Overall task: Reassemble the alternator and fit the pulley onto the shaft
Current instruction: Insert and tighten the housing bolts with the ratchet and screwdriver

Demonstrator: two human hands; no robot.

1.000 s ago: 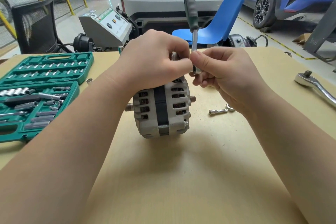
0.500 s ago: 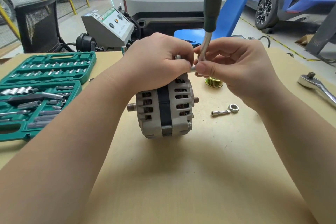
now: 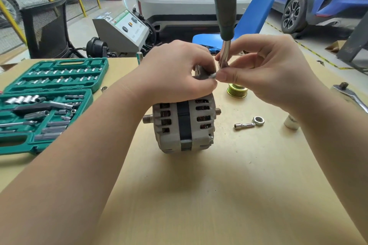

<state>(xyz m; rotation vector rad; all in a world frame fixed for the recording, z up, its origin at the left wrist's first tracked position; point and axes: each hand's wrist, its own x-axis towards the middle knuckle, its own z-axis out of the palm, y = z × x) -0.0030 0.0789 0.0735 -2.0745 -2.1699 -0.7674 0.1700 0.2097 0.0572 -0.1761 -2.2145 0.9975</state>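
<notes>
The grey alternator stands on its edge at the middle of the table, its threaded shaft pointing left. My left hand grips its top. My right hand pinches the metal shank of a green-handled driver that stands upright over the alternator's top right; its tip is hidden between my fingers. The gold grooved pulley lies on the table behind my right hand. A loose nut sits to the right of the alternator.
An open green socket set fills the table's left side. A short extension bar lies by the nut, a white socket under my right forearm, a ratchet at the right edge. A blue chair and parked cars stand behind.
The driver's handle has swung from leaning left to nearly upright and risen in the view. My right hand lifted slightly, uncovering the gold pulley. My left hand stays on the alternator.
</notes>
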